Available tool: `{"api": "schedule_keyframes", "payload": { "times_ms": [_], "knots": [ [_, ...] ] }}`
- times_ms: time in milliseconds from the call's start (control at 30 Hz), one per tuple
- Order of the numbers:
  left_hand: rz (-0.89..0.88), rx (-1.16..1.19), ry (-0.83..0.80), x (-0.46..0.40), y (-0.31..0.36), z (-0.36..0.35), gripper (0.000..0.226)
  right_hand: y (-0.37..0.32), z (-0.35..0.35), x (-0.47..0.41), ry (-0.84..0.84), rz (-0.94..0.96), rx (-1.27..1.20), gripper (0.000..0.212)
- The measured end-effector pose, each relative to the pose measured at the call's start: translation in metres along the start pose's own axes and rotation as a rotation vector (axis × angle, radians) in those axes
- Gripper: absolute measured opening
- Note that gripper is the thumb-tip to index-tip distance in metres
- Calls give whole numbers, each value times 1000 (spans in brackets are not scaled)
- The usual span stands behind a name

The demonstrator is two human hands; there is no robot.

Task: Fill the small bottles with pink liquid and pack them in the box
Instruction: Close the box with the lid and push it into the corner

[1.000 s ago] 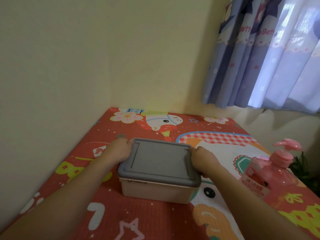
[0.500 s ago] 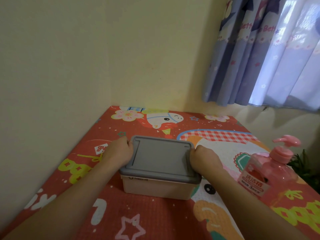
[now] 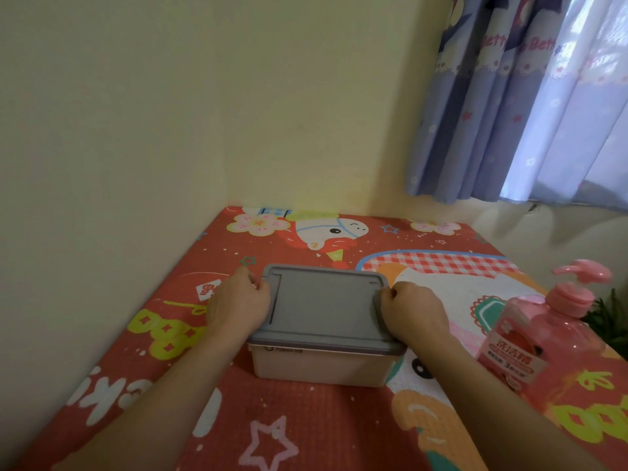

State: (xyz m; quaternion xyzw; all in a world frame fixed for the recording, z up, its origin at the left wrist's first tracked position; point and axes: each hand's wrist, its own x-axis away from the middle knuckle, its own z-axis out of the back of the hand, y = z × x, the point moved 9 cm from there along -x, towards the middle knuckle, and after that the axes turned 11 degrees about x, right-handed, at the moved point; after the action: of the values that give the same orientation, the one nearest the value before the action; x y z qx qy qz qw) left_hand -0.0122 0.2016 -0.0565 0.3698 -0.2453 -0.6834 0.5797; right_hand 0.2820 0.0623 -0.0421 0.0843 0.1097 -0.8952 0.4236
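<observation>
Not much has moved since a second ago: both hands sit at the same two ends of the box (image 3: 323,365), and only the camera has dipped a touch, so the pump bottle (image 3: 543,338) shows a bit more on the right. Only one view here, the head cam, looking down at a red cartoon mat (image 3: 170,334) in a wall corner with a curtain (image 3: 509,113) up top. The box sits mid-mat with its grey lid (image 3: 323,304) on, and no small bottles are in sight, so I'd guess they're inside, or it's just early days. The left hand (image 3: 238,304) is curled round the left lid edge, fingers tucked at the rim; the right hand (image 3: 413,312) does the same on the right edge, knuckles up, thumb near the corner. Both forearms come in low from the bottom of frame, angled inward. Looks to me like the latches are getting popped. What could go wrong: if one side lets go first, the box could jerk sideways, and the pink bottle stands close by on the right, so a sudden elbow swing might knock it over.
</observation>
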Motion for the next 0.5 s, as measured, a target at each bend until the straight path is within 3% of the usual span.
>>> {"api": "schedule_keyframes", "payload": {
  "times_ms": [100, 233, 300, 400, 500],
  "knots": [
    [143, 186, -41, -2, -21, 0, 36, 17, 0, -1, 8, -73, -175, 36],
    [452, 578, -248, 17, -53, -22, 59, 40, -53, 21, -448, -440, -802, 57],
    [517, 692, -275, 21, -60, -28, 53, 40, -68, 35, -589, -517, -989, 60],
    [547, 864, -267, 23, -61, -33, 37, 38, -75, 40, -624, -522, -1135, 59],
    [542, 952, -263, 22, -64, -35, 30, 36, -71, 33, -551, -491, -1215, 50]
  ]
}}
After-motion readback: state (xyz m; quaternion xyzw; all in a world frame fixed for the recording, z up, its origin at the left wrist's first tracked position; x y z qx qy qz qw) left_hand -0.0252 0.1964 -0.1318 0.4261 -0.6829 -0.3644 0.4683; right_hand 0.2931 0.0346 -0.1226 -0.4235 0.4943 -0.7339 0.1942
